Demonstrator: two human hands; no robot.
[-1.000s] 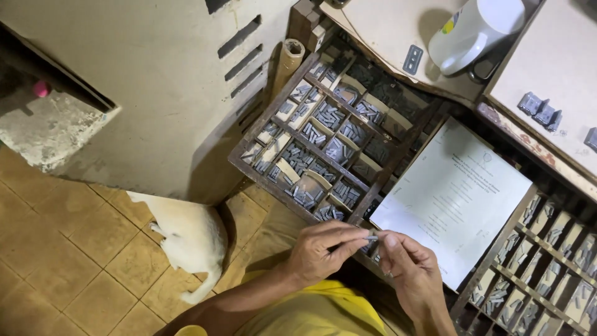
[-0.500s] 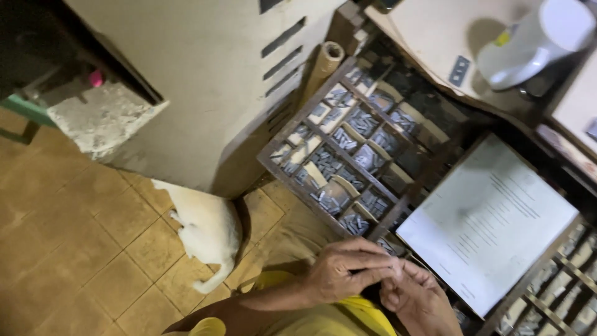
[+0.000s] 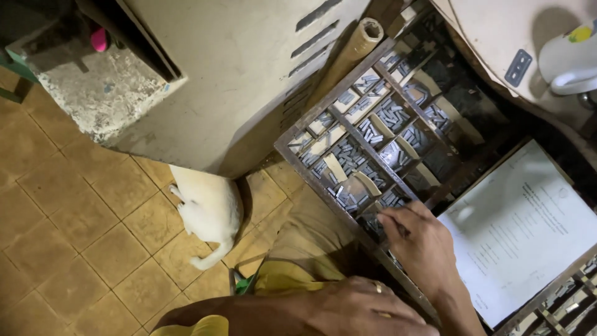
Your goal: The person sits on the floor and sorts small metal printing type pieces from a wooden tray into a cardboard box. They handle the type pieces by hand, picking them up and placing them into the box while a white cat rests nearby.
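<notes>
Type case (image 3: 348, 124), long axis slanting upper right; right hand (image 3: 420, 239) fingers pinched in compartment; left hand (image 3: 367, 308) grip unclear

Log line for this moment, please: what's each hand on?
right hand: fingertips in compartment of wooden type tray with small grey metal pieces | left hand: low, ringed, grip unclear | white printed sheet alongside

The white animal (image 3: 208, 214) has its head tucked out of sight under the cabinet (image 3: 236, 74), the jug (image 3: 569, 59) is cropped, and the paper's (image 3: 525, 227) print is too tiny.
</notes>
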